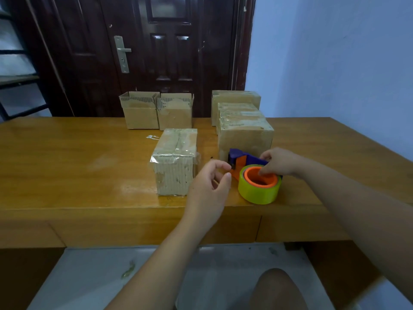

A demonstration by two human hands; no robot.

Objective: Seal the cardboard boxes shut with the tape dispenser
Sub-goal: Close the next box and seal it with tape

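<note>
Okay, nearest me a bare knee [277, 287] shows at the bottom edge, and both forearms reach out over the near edge of the wooden table [67, 164]. Left hand [209, 186] has its fingers curled, thumb and forefinger a narrow gap apart right at the front of the tape dispenser [244, 158]; I can't tell whether they pinch a tape end. Right hand [278, 162] is curled over the dispenser's purple body, fingertips inside the orange hub, gripping it. The dispenser lies on the table near the front edge, its yellow-green tape roll [257, 193] nearest me. Just left of it stands a taped box [176, 162], flaps closed under clear tape. Behind the dispenser a row of taped boxes [245, 135] runs back on the right. Farther left, two open boxes [139, 113] stand side by side at the far edge, with a scrap of tape [152, 137] in front of them. Beyond are a dark door [169, 52] and a pale blue wall [335, 63].
</note>
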